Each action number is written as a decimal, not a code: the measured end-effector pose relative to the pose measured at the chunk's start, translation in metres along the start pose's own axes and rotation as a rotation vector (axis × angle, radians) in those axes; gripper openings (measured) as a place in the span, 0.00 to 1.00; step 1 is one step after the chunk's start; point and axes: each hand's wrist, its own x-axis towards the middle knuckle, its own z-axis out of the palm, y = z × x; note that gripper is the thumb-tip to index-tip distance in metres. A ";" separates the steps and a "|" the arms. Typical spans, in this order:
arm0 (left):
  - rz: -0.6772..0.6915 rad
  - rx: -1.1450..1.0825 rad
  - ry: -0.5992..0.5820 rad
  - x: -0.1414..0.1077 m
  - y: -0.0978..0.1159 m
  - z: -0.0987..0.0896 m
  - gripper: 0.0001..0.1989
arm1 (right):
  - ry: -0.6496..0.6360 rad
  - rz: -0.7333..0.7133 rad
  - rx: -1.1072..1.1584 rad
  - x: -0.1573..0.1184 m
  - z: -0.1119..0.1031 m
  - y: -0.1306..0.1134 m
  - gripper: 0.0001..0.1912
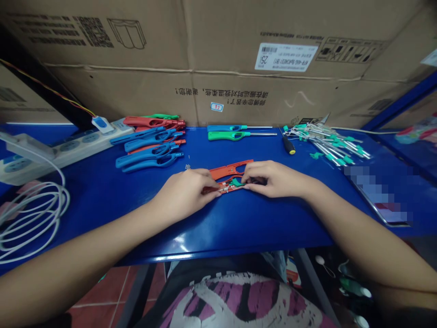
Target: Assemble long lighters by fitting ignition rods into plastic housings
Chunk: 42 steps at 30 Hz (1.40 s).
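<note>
In front of me on the blue table lies an open orange lighter shell (224, 187), with a green trigger (235, 182) and thin pale parts set inside it. My left hand (186, 193) is closed on its left end, thumb and fingertips pinching near the parts. At the other end my right hand (275, 178) is closed too, fingers pinched around the shell by the trigger; exactly what the fingertips press is hidden. Just behind, a second orange shell half (225, 170) lies flat, partly covered by both hands.
Blue and orange lighter shells (150, 152) are stacked at the left, near a power strip (73, 148) and coiled white cable (32, 223). Two assembled lighters (223, 135) lie at the back. Rightward are a screwdriver (289, 146), metal lighter tubes (336, 146) and a phone (375, 196). Cardboard (225, 54) stands behind.
</note>
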 end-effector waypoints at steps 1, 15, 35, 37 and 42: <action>-0.004 -0.005 -0.001 0.000 0.000 0.000 0.08 | -0.006 0.002 -0.004 0.000 -0.001 -0.001 0.07; 0.175 0.044 0.102 0.000 0.007 0.008 0.09 | -0.015 -0.021 -0.059 -0.001 0.000 0.000 0.11; 0.151 0.026 0.095 -0.002 0.007 0.012 0.11 | -0.004 0.027 -0.111 0.001 0.001 -0.001 0.08; 0.126 0.005 0.099 -0.003 0.008 0.010 0.11 | -0.007 0.019 -0.111 0.001 0.001 -0.001 0.08; 0.086 0.098 0.112 -0.003 0.008 0.005 0.10 | -0.012 0.036 -0.090 0.000 0.000 -0.001 0.08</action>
